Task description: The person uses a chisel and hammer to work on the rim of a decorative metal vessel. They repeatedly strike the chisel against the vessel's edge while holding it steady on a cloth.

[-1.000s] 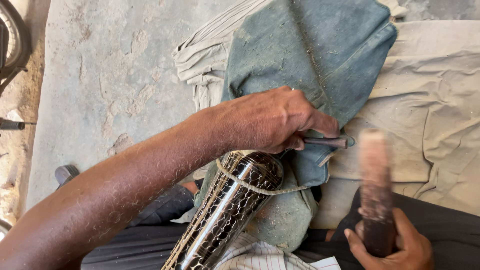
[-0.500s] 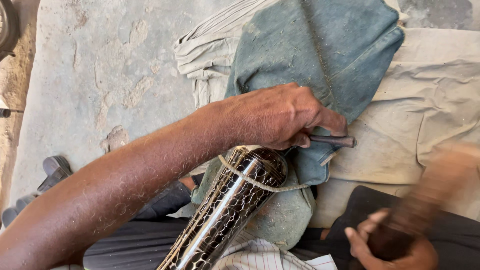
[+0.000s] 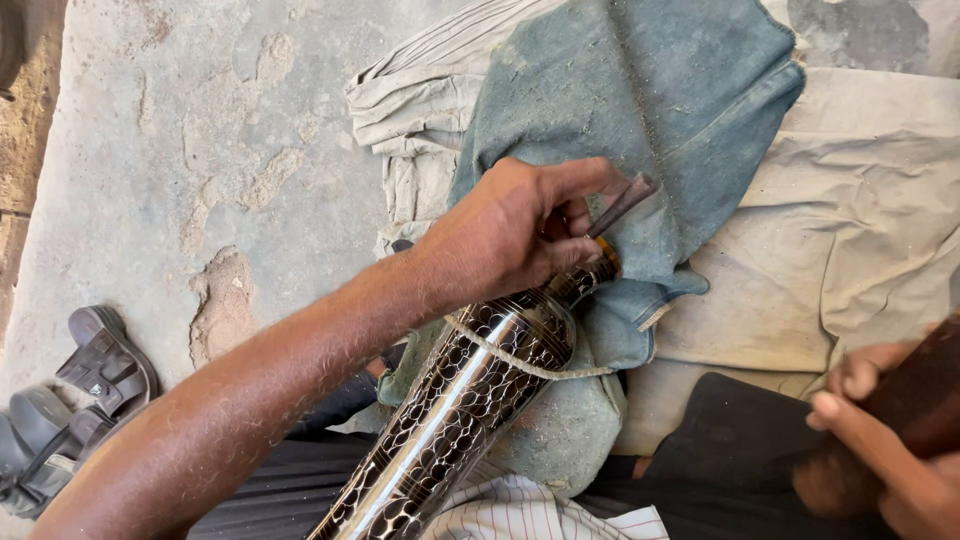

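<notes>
Two hands are seen at work over a floor covered in cloth. At the near right edge, the right hand [image 3: 880, 440] is wrapped around a dark, blurred wooden handle [image 3: 925, 395], its grip clamped on it. Nearer the middle, a dark metal bottle [image 3: 460, 410], engraved with a bright net pattern and looped by a cord [image 3: 520, 360], is laid slantwise on a blue denim cloth [image 3: 650, 110]. Farther in, the left hand [image 3: 510, 235] is closed on a thin punch [image 3: 620, 205], whose tip is set at the bottle's neck. Beige cloth [image 3: 850, 220] is spread to the right; sandals [image 3: 70, 400] are left on the concrete floor [image 3: 200, 130] at the near left. A slip is judged possible: the round bottle could roll under a blow, so that the pattern is scarred or the fingers [image 3: 570, 250] beside the punch are struck.
</notes>
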The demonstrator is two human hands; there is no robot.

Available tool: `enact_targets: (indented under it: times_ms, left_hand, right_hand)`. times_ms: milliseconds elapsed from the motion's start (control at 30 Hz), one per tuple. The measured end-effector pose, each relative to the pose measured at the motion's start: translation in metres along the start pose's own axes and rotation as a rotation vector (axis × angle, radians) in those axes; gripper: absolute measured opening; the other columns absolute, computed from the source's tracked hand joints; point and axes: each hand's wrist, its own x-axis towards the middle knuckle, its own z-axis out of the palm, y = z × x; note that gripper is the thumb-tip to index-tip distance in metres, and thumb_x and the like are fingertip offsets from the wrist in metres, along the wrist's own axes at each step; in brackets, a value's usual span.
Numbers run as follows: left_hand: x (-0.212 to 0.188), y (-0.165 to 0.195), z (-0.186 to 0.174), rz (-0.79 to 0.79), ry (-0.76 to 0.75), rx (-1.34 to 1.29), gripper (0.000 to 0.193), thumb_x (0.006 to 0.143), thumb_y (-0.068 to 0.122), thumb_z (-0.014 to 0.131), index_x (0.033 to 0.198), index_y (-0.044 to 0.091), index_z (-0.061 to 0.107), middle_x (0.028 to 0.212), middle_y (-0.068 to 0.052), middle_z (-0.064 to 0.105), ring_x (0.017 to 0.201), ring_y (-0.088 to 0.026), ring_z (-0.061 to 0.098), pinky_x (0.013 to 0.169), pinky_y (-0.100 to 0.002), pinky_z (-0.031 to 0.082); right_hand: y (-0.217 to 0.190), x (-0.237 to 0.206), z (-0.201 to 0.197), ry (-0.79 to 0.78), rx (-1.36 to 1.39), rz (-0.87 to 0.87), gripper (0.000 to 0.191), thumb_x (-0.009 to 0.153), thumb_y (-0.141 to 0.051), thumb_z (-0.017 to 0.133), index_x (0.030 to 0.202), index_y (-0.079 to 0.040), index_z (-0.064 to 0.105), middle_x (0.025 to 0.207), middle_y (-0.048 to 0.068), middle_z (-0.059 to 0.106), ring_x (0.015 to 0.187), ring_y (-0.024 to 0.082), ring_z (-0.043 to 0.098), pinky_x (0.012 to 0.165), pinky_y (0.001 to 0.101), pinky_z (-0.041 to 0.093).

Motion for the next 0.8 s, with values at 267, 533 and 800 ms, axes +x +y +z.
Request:
enact_targets:
  times_ms: [267, 533, 800]
  left_hand:
    - [-0.006, 0.002, 0.001, 0.003, 0.086, -0.065, 0.050, 0.092, 0.012, 0.080, 0.138, 0.008, 0.061, 0.073, -0.002, 0.060, 0.064, -0.011, 0.057, 0.060, -0.028, 0.055]
    - [-0.004, 0.003, 0.000, -0.063, 0.072, -0.056, 0.049, 0.088, 0.011, 0.081, 0.133, 0.009, 0.061, 0.069, -0.002, 0.063, 0.060, -0.013, 0.060, 0.058, -0.030, 0.054]
    - [-0.004, 0.000, -0.001, 0.002, 0.070, -0.043, 0.048, 0.091, 0.011, 0.078, 0.135, 0.008, 0.059, 0.075, -0.002, 0.069, 0.067, -0.012, 0.069, 0.063, -0.030, 0.060]
  right_hand:
    - [-0.051, 0.076, -0.008, 0.058, -0.706, -0.181, 0.022, 0.088, 0.007, 0.075, 0.103, 0.000, 0.061, 0.078, 0.014, 0.066, 0.068, 0.020, 0.067, 0.065, 0.0297, 0.055]
    - [-0.099, 0.099, 0.005, -0.033, -0.762, -0.208, 0.039, 0.088, 0.005, 0.069, 0.125, -0.001, 0.057, 0.088, 0.012, 0.065, 0.067, 0.016, 0.064, 0.062, 0.0285, 0.055]
    - [-0.113, 0.096, 0.008, -0.051, -0.765, -0.172, 0.047, 0.081, 0.014, 0.072, 0.124, 0.001, 0.060, 0.085, 0.016, 0.062, 0.061, 0.024, 0.064, 0.056, 0.0350, 0.056]
